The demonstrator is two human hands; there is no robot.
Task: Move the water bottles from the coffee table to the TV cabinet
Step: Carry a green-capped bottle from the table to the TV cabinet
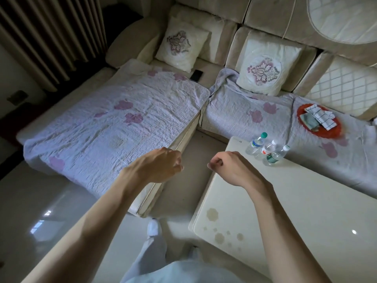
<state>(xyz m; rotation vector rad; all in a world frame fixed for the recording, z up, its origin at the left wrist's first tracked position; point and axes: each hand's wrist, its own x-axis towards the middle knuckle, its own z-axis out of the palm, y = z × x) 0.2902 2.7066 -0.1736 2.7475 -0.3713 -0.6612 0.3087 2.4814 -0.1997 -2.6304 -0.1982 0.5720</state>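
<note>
The sofa (114,119), under a lilac quilted cover, fills the upper half of the frame. The pale worktop (306,211) runs across the lower right. My left hand (161,166) and right hand (230,168) hang mid-frame, fingers (216,160) clenched loosely, holding nothing. Three water bottles (268,149) stand clustered on the worktop's far corner, right of centre.

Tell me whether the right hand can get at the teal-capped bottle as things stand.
Probably yes. The right hand hovers empty at the coffee table edge, with only bare tabletop between it and the teal-capped bottle; the other two bottles stand beside it, not in front.
</note>
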